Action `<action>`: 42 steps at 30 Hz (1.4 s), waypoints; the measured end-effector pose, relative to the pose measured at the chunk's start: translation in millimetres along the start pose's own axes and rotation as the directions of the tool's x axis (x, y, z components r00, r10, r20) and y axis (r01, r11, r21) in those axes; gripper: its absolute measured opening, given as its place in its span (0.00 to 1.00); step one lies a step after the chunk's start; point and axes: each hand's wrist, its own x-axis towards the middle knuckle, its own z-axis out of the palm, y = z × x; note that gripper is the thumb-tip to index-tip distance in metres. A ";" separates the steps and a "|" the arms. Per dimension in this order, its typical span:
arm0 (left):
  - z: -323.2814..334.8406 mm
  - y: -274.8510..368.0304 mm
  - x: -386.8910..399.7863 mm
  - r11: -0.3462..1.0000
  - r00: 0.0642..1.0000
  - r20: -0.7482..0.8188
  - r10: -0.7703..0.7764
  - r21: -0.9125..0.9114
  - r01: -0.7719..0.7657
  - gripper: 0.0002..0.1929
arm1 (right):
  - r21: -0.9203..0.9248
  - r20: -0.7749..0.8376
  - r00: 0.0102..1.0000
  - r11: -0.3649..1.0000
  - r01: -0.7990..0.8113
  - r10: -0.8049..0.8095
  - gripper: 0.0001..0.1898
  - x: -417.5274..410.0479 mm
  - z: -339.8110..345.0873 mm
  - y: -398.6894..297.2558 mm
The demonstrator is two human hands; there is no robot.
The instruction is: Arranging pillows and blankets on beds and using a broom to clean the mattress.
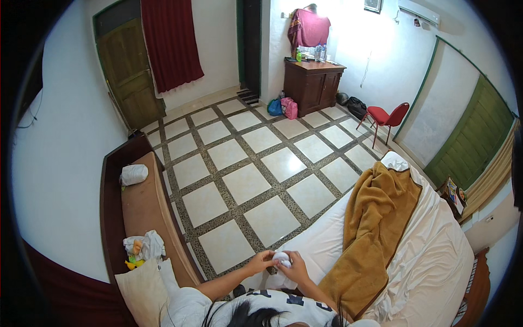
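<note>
Close in front of my body, a small white rounded bundle [282, 258] is held between both hands. It looks like rolled cloth, but its exact kind is too small to tell. My left hand [260, 262] grips its left side with the fingertips. Around its right side curl the fingers of my right hand [297, 269]. Below and beside the hands lies the edge of a bed with a rumpled white sheet [416, 245]. A brown blanket [374, 241] is spread over the sheet, to the right of my right hand.
At left stands a long bench with a brown cushion [141, 204], bearing a pillow [143, 290], a white cloth [153, 245] and a white bundle [135, 175]. Across the tiled floor [247, 175] are a wooden cabinet [310, 90], bags [289, 108] and a red chair [382, 116].
</note>
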 end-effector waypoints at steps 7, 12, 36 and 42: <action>-11.5 26.7 -40.8 0.975 0.986 -0.118 -0.119 -0.201 0.094 0.15 | 0.201 0.115 0.993 0.980 0.004 -0.028 0.24 7.9 16.7 -41.0; -9.2 28.1 -51.2 0.959 0.991 -0.055 -0.122 -0.265 0.103 0.15 | 0.375 0.311 0.947 0.906 -0.198 0.078 0.27 1.1 5.9 -43.9; -2.6 42.7 -35.5 0.973 0.950 -0.312 0.027 -0.209 -0.097 0.13 | 0.574 0.323 0.930 0.746 -0.338 0.173 0.14 -4.1 -7.7 -40.0; 7.3 37.6 -37.3 0.984 0.930 -0.363 -0.063 -0.177 -0.002 0.20 | 0.443 0.340 0.920 0.830 -0.339 0.194 0.15 -13.2 -11.1 -25.8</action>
